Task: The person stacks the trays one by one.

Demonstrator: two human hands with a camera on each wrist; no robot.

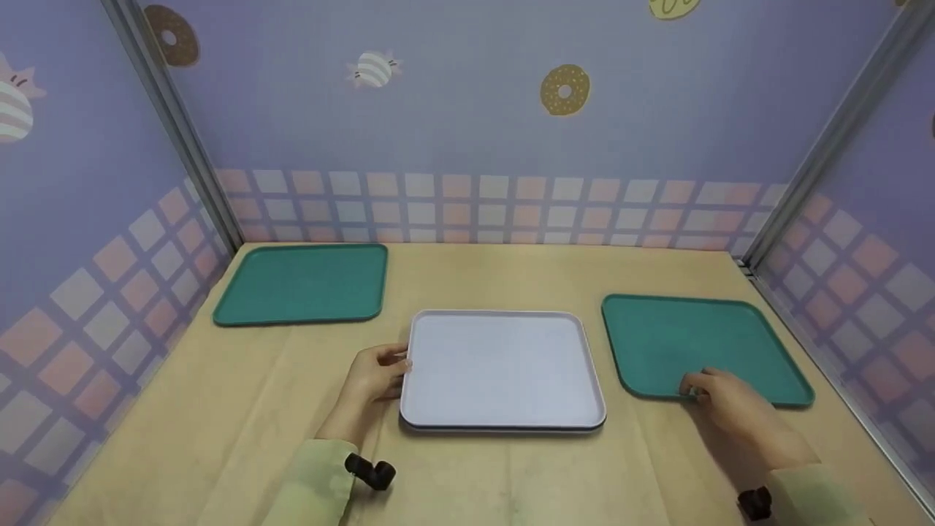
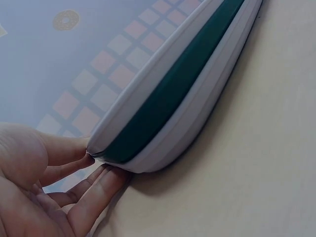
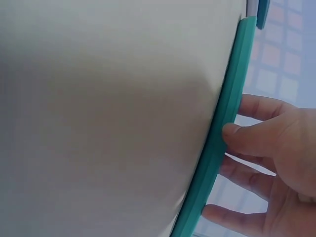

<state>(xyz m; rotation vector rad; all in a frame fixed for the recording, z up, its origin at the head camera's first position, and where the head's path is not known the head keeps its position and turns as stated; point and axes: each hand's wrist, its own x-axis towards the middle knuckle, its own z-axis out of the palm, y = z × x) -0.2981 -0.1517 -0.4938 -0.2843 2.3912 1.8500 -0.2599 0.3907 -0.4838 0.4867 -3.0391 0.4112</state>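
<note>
A white tray [image 1: 504, 369] tops a small stack in the middle of the table. From the side, a green tray [image 2: 173, 91] shows between the white top tray [image 2: 148, 89] and a white tray [image 2: 192, 126] below. My left hand [image 1: 372, 374] holds the stack's left edge, thumb at the upper rim and other fingers at the lower edge. My right hand [image 1: 727, 398] pinches the near rim of the right green tray [image 1: 694, 343]. In the right wrist view its thumb [image 3: 232, 131] presses the outer side of the rim, with the other fingers across it.
Another green tray [image 1: 303, 285] lies at the back left of the table [image 1: 497, 277]. Patterned walls [image 1: 467, 131] enclose the back and both sides, with metal posts [image 1: 175, 124] at the corners. The right green tray's far right corner lies near the right wall.
</note>
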